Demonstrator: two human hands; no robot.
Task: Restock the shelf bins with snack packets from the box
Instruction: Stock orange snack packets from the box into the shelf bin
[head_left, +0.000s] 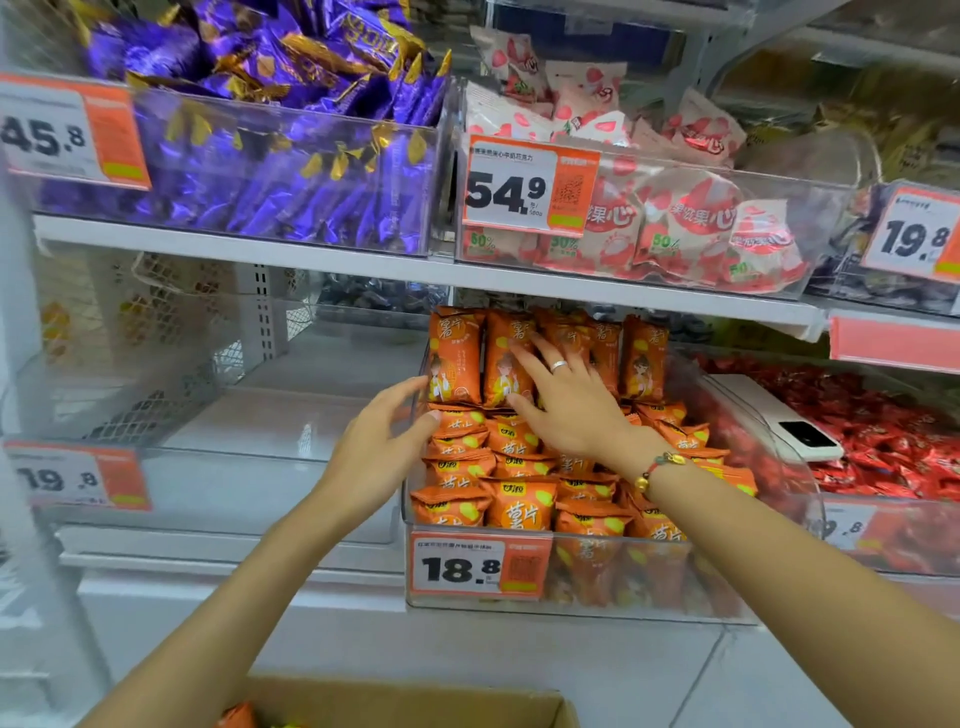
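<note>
While the left hand (382, 447) hovers open, the spread right hand (563, 400) presses orange packets (506, 364).

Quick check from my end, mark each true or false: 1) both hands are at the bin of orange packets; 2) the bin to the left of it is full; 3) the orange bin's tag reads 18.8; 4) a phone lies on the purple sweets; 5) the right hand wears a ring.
1) True: the left hand and right hand are at the orange packets.
2) False: the left bin looks empty.
3) True: the price tag reads 18.8.
4) False: the phone lies beside the red sweets, not the purple sweets.
5) True: a ring shows on one finger.
</note>
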